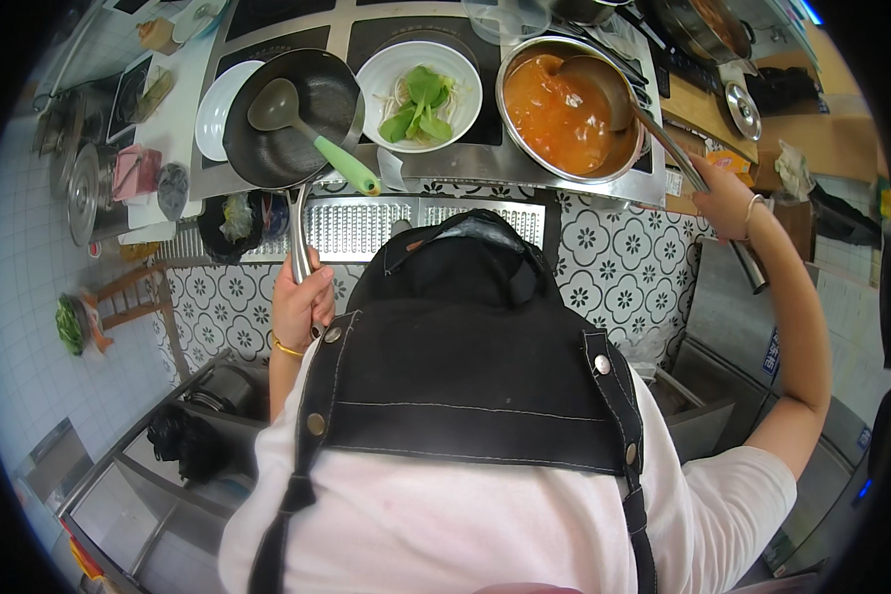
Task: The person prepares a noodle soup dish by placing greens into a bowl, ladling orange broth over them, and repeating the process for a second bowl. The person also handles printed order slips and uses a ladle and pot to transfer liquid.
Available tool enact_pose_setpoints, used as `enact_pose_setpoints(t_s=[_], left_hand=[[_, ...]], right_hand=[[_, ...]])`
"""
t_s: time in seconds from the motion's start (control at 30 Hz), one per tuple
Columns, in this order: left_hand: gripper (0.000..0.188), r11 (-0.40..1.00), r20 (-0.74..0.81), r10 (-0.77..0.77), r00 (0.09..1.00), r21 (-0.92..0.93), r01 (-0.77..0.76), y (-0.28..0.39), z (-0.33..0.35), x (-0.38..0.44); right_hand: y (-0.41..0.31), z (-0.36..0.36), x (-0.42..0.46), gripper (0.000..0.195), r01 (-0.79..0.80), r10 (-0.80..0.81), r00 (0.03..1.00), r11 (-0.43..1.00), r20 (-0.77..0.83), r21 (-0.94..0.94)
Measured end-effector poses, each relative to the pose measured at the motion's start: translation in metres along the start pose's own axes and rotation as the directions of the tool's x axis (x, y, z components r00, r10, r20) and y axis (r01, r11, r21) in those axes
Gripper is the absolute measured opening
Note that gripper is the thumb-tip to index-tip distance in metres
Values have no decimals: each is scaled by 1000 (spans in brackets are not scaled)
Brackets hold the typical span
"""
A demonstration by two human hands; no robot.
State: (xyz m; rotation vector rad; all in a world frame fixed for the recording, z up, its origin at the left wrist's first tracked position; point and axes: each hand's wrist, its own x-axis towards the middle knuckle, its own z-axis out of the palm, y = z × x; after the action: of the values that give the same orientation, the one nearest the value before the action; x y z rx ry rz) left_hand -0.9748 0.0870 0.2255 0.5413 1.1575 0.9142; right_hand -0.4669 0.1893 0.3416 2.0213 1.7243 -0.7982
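My left hand (302,301) grips the steel handle of a dark wok-style frying pan (327,82). A grey ladle with a green handle (345,163) rests in that pan, its handle jutting over the near rim. At the right, my right hand (729,197) is closed around the long handle of a metal ladle (668,141). The bowl of this ladle dips into orange-red soup (549,119) in a steel pot (506,134). Between pan and pot stands a white bowl (469,111) holding green leaves (425,93) and pale sprouts or noodles beneath them.
White plates (211,119) sit partly behind the pan. A clear plastic container (508,18) is beyond the soup pot. Left of the stove are a pink container (136,172) and a lidded steel pot (85,194). A black-lined bin (226,237) stands below the counter edge (445,172).
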Motion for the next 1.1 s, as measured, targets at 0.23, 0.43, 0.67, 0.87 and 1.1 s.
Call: enact_pose_setpoints(t_s=[0.23,0.43,0.67,0.87,1.1], left_hand=[[17,1000,-25,18,1000,-25,-19,-11,3,-7],[17,998,-41,30,999,-45,-32,-15,13,-11],[18,1000,-9,26,1000,-15,-26,-13,23,-16],[19,999,73,4,997,42,-7,-4,36,-11],[22,980,156,-86,984,193,56,14,61,2]], right_hand=[[27,-24,-4,32,-217,42,921,879,386,423],[48,5,-3,24,-377,-147,835,550,531,745],[70,88,15,36,-380,-388,837,96,386,920],[56,112,10,26,-374,-440,848,-100,296,922],[53,105,-10,33,-383,-364,885,-212,291,899]])
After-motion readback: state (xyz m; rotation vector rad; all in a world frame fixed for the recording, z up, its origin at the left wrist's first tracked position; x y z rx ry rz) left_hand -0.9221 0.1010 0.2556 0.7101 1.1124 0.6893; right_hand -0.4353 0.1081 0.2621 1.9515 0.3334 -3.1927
